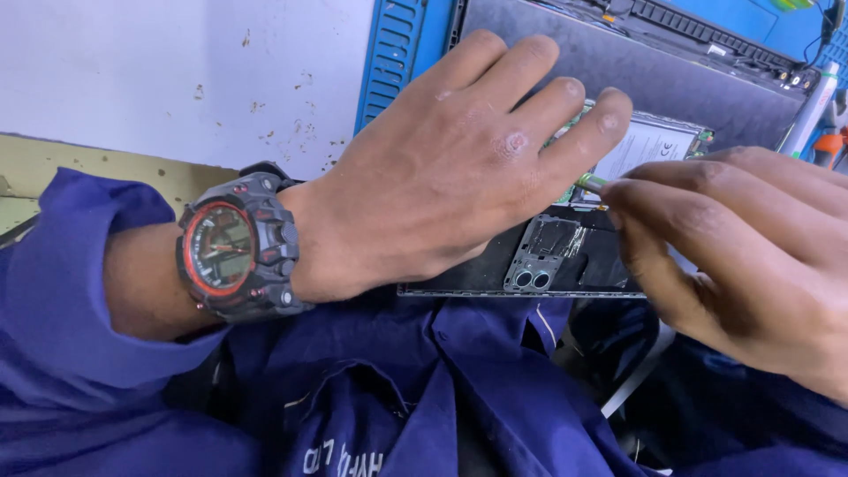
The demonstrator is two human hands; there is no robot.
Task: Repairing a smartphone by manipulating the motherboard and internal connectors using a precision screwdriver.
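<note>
Here we press our left hand (459, 168) flat on the opened phone (565, 256), fingers spread and holding nothing. The phone lies at the near edge of the counter (177, 79), partly on a blue mat (393, 53). Our right hand (742, 256) pinches a thin green tool (590, 183), its tip on the phone's inside. A watch (234, 247) sits on the left wrist.

blue sleeves (71, 291), black-red wristwatch (234, 247)

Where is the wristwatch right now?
In the head view the wristwatch sits on the left wrist, left of centre, between the blue sleeve and the left hand that rests on the opened phone.
</note>
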